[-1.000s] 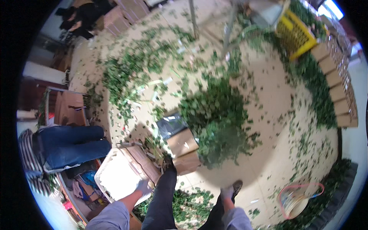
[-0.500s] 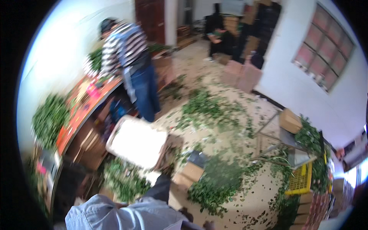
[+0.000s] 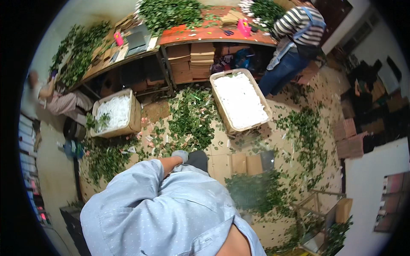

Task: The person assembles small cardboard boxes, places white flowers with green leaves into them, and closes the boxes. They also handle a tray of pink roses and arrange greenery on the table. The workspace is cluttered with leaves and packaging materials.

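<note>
My left hand (image 3: 181,155) seems to be covered in grey, close to my dark trouser leg (image 3: 198,161). Its fingers cannot be made out, nor whether anything is in them. The light blue, dotted shirt (image 3: 171,213) fills much of the lower view and hides what lies beneath. My right hand does not show. Beyond my left hand, cut green leafy stems (image 3: 192,121) lie heaped on the floor. Two pale brown tubs filled with white pieces stand past it: one tub (image 3: 136,113) to the left, another tub (image 3: 268,116) ahead to the right.
An orange-topped table (image 3: 179,39) holds leafy bundles (image 3: 168,15) and a pink container (image 3: 244,28). A person in stripes (image 3: 305,27) stands at it; another person (image 3: 64,100) is far left. Cardboard pieces (image 3: 246,164) and a leaf pile (image 3: 256,192) lie right, near a metal frame (image 3: 316,213).
The view has swung left, so the table, tubs and striped person now sit further right. The second tub and the person at far left have come into view.
</note>
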`<state>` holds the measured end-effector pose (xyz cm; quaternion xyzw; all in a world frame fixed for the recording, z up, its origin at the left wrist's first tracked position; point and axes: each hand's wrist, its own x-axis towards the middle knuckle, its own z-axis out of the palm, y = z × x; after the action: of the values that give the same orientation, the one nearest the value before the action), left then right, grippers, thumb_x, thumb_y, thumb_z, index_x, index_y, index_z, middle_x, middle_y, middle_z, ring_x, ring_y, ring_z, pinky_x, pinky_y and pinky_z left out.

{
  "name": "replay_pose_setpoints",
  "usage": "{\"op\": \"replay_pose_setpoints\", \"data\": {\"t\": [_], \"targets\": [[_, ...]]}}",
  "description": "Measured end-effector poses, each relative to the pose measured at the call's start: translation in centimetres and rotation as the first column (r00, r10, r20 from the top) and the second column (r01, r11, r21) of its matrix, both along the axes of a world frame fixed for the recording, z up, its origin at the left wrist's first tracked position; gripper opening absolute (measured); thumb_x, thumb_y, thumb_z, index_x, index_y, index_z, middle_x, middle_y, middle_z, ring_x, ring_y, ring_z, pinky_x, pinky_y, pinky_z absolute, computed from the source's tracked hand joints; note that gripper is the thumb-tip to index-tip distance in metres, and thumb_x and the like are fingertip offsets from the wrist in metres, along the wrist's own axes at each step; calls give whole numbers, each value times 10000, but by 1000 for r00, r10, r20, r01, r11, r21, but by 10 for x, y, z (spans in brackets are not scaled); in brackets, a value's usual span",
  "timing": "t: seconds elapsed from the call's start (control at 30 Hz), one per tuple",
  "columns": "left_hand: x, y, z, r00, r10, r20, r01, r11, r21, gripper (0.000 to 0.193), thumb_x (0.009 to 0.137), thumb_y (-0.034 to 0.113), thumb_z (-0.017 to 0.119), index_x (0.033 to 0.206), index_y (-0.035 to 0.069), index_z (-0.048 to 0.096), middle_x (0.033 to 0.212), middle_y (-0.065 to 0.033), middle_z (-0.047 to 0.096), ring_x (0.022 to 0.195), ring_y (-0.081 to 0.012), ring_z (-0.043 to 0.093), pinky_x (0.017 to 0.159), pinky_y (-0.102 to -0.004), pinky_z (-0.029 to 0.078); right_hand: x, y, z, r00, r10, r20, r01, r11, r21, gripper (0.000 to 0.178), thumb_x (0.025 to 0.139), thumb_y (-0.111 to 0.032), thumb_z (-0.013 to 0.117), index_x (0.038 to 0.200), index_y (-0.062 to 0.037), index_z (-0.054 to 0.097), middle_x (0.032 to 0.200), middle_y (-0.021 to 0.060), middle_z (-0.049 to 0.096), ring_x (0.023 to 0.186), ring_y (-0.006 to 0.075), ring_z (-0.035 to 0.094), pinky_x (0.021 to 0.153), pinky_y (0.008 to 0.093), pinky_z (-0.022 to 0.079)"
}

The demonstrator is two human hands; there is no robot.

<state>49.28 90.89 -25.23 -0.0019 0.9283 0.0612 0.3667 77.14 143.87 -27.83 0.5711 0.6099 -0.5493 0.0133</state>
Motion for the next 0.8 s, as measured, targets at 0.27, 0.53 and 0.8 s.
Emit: {"op": "replay_pose_setpoints", "data": {"t": [0.27,0.53,0.8], "targets": [[73,-123,18,916,401,20,-399,905,149,399,912,360,574,1110,74,770,1169,-218,733,1099,-388,705,982,-465,545,-84,-81,0,712,680,174,-683,729,-50,229,944,-174,602,1158,-122,664,971,91,750,809,292,702,693,450,553],[171,-250,-44,844,466,266,-508,854,117,516,881,481,646,1150,56,763,1188,-236,726,1117,-405,697,955,-468,545,-244,-135,-60,647,757,90,-736,652,-181,166,900,-225,630,924,-143,772,900,80,775,824,317,741,713,472,564],[34,-389,18,641,699,317,-766,604,220,633,899,433,620,1411,61,626,1226,-204,731,1083,-358,711,942,-430,548,-386,-374,-19,602,777,-181,-798,584,-149,465,888,-92,676,1338,16,632,909,152,693,744,255,675,639,375,546]]}}
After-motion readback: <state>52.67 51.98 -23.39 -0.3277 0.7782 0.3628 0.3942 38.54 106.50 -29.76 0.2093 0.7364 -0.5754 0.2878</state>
